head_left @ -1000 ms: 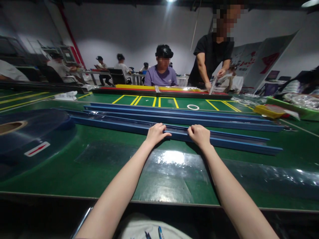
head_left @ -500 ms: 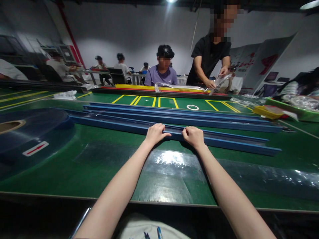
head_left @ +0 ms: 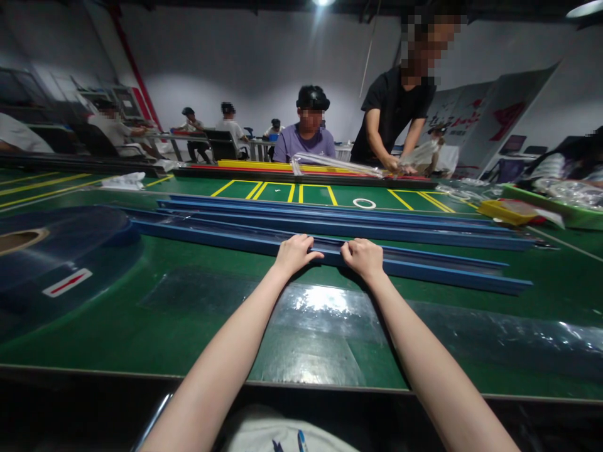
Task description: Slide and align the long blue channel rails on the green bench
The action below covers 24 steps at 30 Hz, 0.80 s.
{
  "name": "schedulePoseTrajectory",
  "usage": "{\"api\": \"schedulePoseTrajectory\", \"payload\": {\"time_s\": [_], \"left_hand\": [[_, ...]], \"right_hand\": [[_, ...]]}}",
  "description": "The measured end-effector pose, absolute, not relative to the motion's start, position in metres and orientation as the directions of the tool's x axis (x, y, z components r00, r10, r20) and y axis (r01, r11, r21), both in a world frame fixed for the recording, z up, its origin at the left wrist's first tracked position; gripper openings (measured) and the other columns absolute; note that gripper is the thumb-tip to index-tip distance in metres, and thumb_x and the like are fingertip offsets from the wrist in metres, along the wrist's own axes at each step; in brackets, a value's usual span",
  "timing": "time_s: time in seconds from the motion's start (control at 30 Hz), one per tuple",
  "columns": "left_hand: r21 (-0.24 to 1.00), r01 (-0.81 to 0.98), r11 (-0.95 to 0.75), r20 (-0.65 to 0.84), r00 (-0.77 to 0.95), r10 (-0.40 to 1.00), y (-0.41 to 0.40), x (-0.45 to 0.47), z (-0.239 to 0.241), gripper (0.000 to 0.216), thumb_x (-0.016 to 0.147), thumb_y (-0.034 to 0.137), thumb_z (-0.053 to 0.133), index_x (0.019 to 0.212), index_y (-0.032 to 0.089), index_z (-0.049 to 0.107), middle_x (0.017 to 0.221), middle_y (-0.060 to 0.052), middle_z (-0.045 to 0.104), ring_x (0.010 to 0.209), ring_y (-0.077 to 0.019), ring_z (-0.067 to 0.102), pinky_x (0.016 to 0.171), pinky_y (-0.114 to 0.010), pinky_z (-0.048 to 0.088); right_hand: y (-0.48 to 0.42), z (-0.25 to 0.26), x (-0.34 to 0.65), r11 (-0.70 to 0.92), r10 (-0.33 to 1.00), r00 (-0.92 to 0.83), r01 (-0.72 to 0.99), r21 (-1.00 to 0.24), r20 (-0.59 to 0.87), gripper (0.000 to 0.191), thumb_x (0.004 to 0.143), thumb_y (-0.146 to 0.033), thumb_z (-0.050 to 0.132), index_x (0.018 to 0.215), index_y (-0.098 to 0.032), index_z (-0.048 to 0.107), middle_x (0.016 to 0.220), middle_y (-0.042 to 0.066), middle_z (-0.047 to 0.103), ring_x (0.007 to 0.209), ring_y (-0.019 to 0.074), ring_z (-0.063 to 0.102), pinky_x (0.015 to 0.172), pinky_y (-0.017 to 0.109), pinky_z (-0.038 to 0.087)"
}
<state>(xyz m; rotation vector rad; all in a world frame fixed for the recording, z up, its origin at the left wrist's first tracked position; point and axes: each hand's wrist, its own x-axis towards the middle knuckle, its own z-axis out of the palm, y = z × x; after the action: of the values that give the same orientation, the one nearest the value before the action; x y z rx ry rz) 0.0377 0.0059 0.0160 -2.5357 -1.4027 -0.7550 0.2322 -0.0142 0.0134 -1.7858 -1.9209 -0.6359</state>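
A long blue channel profile [head_left: 443,272] lies across the table in front of me, its open side up and a clear film strip apparently inside its trough. My left hand [head_left: 293,254] is closed over the near wall of this channel, fingers reaching into the trough and thumb along the outer face. A short way to the right, my right hand [head_left: 366,256] grips the same wall with curled fingers; their tips are hidden. Just behind lie more blue channel profiles [head_left: 424,233]. A clear plastic strip [head_left: 320,320] rests flat on the table under my forearms.
At left lies a large roll of clear film [head_left: 94,245] with a red-arrow label. The green table [head_left: 198,351] has yellow tape lines and a white ring [head_left: 364,203]. Farther back are yellow and red strips [head_left: 264,166] and co-workers; a green tray [head_left: 556,210] stands at right.
My right hand has slid slightly left along the channel, while my left hand has stayed in place. Across the table, a standing co-worker's hands have moved lower with some clear plastic.
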Motion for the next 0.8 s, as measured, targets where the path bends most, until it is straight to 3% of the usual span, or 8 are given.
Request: {"api": "schedulePoseTrajectory", "payload": {"time_s": [0.27, 0.5, 0.8], "left_hand": [[0.117, 0.824, -0.555, 0.5, 0.434, 0.75, 0.008, 0.038, 0.012, 0.037, 0.077, 0.055, 0.057, 0.075, 0.019, 0.055, 0.082, -0.004, 0.06, 0.084, -0.0187, 0.056, 0.065, -0.025, 0.041], [0.128, 0.782, -0.61, 0.509, 0.476, 0.717, 0.011, 0.035, 0.008, 0.033, 0.079, 0.052, 0.056, 0.079, 0.019, 0.055, 0.084, -0.002, 0.06, 0.085, -0.0175, 0.055, 0.07, -0.026, 0.041], [0.068, 0.78, -0.622, 0.505, 0.511, 0.696, 0.009, 0.031, 0.013, 0.029, 0.081, 0.048, 0.055, 0.085, 0.019, 0.058, 0.09, -0.002, 0.063, 0.087, -0.0177, 0.057, 0.076, -0.027, 0.04]], "right_hand": [[-0.013, 0.012, 0.229, -0.022, 0.79, 0.021, 1.0, -0.006, 0.613, 0.04, 0.083, -0.028, 0.036, 0.062, -0.015, 0.068, 0.067, 0.009, 0.065, 0.063, 0.0147, 0.055, 0.05, 0.027, 0.02], [-0.01, 0.011, 0.24, 0.13, 0.764, -0.122, 0.991, 0.035, 0.633, 0.041, 0.083, -0.027, 0.037, 0.055, -0.016, 0.063, 0.06, 0.007, 0.061, 0.056, 0.0121, 0.052, 0.052, 0.026, 0.022], [-0.01, 0.012, 0.247, 0.124, 0.78, -0.134, 0.991, 0.059, 0.611, 0.042, 0.084, -0.027, 0.036, 0.055, -0.016, 0.064, 0.061, 0.007, 0.064, 0.056, 0.0129, 0.054, 0.053, 0.026, 0.024]]}}
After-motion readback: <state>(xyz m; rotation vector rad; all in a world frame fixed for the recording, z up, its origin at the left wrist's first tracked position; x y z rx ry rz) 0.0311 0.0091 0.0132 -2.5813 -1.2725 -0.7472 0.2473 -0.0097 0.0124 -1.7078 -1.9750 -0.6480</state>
